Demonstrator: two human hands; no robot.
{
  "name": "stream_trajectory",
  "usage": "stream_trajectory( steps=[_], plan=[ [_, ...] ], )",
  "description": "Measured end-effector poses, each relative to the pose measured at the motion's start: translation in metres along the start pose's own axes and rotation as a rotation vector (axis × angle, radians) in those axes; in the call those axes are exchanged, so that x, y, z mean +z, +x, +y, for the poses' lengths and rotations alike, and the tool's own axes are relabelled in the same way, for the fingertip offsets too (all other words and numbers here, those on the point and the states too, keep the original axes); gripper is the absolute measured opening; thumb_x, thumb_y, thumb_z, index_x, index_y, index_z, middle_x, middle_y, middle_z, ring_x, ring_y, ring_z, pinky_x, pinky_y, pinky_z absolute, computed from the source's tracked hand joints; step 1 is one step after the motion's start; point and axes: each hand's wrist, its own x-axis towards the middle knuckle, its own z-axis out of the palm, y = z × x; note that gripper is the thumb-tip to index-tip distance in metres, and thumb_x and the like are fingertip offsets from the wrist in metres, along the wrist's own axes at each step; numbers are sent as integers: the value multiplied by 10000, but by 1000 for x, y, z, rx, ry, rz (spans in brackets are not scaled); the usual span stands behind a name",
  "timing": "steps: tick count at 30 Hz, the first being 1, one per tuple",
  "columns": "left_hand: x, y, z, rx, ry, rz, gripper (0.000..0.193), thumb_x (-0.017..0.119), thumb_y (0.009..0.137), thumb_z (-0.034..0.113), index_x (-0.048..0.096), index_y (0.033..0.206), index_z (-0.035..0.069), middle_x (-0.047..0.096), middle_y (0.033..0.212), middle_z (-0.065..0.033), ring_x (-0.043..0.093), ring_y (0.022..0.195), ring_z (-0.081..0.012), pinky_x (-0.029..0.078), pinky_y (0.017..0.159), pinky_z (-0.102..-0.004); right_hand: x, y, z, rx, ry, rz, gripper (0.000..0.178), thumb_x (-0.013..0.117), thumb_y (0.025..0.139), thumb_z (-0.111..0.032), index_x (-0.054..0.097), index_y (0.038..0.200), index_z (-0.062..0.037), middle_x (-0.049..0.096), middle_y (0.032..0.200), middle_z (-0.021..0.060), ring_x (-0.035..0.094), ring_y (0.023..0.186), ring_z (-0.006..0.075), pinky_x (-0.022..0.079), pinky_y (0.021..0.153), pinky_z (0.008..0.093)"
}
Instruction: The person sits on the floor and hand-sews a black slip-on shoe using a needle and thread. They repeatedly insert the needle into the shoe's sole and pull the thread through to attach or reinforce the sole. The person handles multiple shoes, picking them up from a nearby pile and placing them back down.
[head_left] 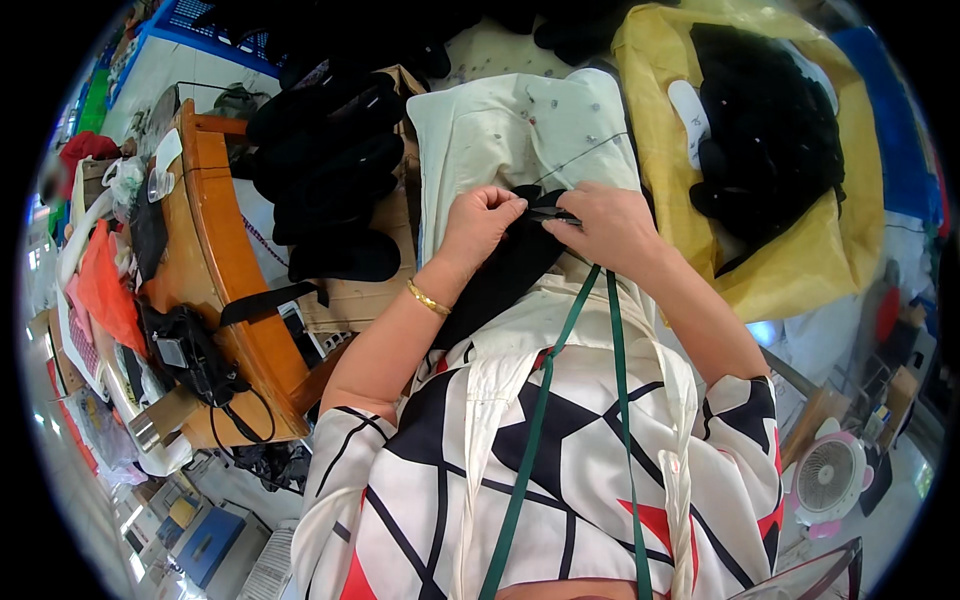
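My left hand [476, 230], a gold bracelet on its wrist, is closed in a pinch at the edge of a long black fabric piece [505, 275] lying across my lap. My right hand [610, 228] is closed around small metal scissors [546, 213], whose blades point left toward the left fingertips. A green ribbon [580, 320] hangs from around my neck and runs down to near the right hand. Beyond the hands, a cream cushion [460, 120] carries a thin dark thread stretching off to the upper right. What exactly the left fingertips pinch is too small to tell.
At left, a pile of black soft slipper-like pieces [335, 190] lies on cardboard beside a wooden chair [205, 230] with a black bag [190, 350]. A yellow sack [800, 270] holding more black pieces stands at right. A fan [830, 475] is at lower right.
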Motion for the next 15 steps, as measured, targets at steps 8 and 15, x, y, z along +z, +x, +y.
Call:
stream_trajectory(
  steps=[8, 15],
  plan=[
    [0, -1, 2, -21, 11, 22, 171, 740, 888, 193, 698, 888, 28, 665, 783, 13, 566, 655, -57, 465, 554, -226, 8, 10, 1, -20, -38, -13, 284, 680, 848, -343, 671, 773, -69, 645, 786, 89, 654, 740, 312, 509, 634, 437],
    [0, 0, 1, -16, 15, 3, 174, 740, 888, 188, 694, 890, 20, 665, 783, 10, 563, 654, -56, 465, 555, -225, 10, 9, 2, -11, -23, -15, 232, 681, 849, -314, 685, 816, -85, 639, 790, 85, 646, 752, 308, 494, 627, 417]
  ],
)
